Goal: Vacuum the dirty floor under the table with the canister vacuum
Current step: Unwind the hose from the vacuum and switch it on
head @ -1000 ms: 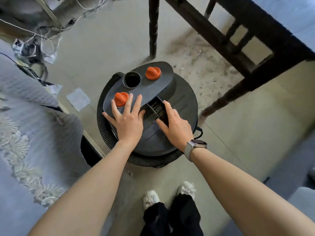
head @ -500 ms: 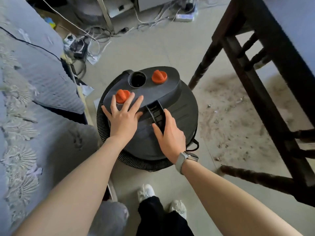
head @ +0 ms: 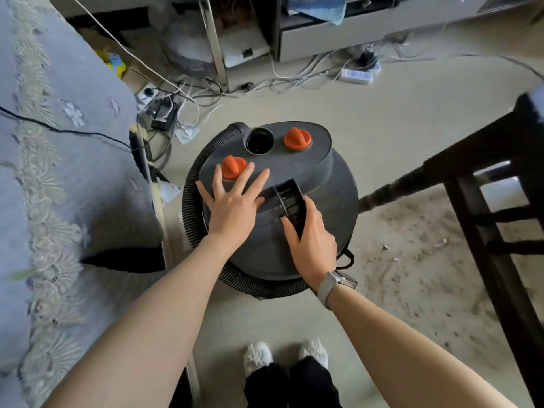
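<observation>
View's swung left since before; left hand still flat, fingers spread, on canister vacuum; right hand still curled round its handle.

Bare forearms, pale-banded wristwatch on the right wrist, black trousers, white fluffy slippers.

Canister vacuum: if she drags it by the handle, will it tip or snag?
Probably stable: the canister vacuum looks wide and squat. The ribbed hose coiled around it looks floppy and may trail or snag. Right hand grips the handle.
</observation>
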A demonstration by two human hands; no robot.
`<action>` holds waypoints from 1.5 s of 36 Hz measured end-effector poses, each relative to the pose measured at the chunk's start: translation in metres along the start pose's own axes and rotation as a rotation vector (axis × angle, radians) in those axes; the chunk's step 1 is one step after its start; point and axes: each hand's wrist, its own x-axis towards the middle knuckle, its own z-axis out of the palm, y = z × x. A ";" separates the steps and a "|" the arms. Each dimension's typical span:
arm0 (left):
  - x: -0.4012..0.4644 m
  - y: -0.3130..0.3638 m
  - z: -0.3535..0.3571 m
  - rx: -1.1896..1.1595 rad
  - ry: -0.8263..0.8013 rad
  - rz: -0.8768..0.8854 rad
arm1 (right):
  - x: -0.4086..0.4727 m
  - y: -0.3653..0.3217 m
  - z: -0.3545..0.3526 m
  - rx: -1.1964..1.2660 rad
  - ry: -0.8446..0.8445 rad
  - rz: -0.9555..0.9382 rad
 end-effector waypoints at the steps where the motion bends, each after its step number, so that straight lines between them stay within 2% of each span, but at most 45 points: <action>1: 0.010 -0.001 -0.004 0.006 -0.004 0.000 | 0.011 -0.004 -0.001 -0.005 0.004 -0.003; 10: 0.126 -0.033 -0.024 -0.018 -0.010 -0.022 | 0.128 -0.050 -0.009 -0.006 -0.025 -0.064; 14: 0.173 -0.040 -0.036 0.000 0.040 -0.070 | 0.178 -0.070 -0.011 -0.010 -0.036 -0.072; 22: 0.247 -0.068 -0.054 -0.010 0.052 -0.090 | 0.249 -0.112 -0.011 0.002 -0.024 -0.081; 36: 0.347 -0.117 -0.084 -0.015 0.022 0.011 | 0.326 -0.178 0.007 0.094 0.061 -0.035; 41: 0.340 -0.113 -0.077 -0.044 0.080 0.038 | 0.321 -0.166 0.003 0.136 0.082 -0.047; 43: 0.329 -0.106 -0.069 -0.073 0.117 0.047 | 0.312 -0.149 0.002 0.146 0.147 -0.046; 45: 0.310 -0.099 -0.061 -0.125 0.170 0.028 | 0.301 -0.126 0.001 0.180 0.270 0.002; 48: 0.277 -0.089 -0.045 -0.239 0.215 -0.029 | 0.291 -0.093 0.000 0.307 0.400 0.250; 50: 0.254 -0.084 -0.032 -0.337 0.174 -0.074 | 0.286 -0.076 0.005 0.396 0.337 0.450; 52: 0.233 -0.083 -0.019 -0.388 0.120 -0.127 | 0.287 -0.068 0.014 0.580 0.178 0.625; 54: 0.210 -0.081 -0.003 -0.393 0.085 -0.161 | 0.288 -0.062 0.024 0.747 0.042 0.711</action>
